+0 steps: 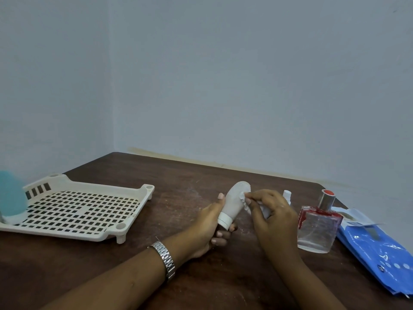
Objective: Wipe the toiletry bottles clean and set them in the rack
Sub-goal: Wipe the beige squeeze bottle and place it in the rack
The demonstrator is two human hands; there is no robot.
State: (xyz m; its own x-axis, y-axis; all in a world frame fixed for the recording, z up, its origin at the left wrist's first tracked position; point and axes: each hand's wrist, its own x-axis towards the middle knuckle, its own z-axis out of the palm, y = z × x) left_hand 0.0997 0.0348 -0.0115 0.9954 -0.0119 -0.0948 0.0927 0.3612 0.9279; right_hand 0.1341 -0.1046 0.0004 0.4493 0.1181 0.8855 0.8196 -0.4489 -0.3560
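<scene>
Roughly centre, just above a dark brown tabletop (178, 173), shows a small white bottle (232, 203) tilted, cap end down and rounded base up and away. Grasps it around the cap end with the left grip (207, 222), fingers curled underneath and thumb laid along the side, probably to leave the upper body bare for cleaning. Pinches a crumpled white wipe (245, 204) in the right grip (273, 218) and presses it against the bottle's upper right side, so appears mid-wipe rather than ready to place. Wears a metal watch (166, 258) on the left wrist. Off to the left, well apart from both hands, shows a cream perforated rack (73, 211) standing on short legs, seemingly set there for an easy sideways reach. Carries a teal bottle (11, 195), blurred at the picture's left edge, upright on the rack's left part. Just beside the right grip, shows a clear square perfume bottle (317, 229) with red trim and a silver, red-topped cap, upright on the tabletop, likely next. Behind the right grip, half hides a small white container (287, 195), too little visible to identify. Farther right, shows a blue pack of wipes (377, 249) lying flat near the tabletop edge. Seems to put no object on the line from held bottle to rack; calls for care only with the perfume bottle close to the right wrist.
</scene>
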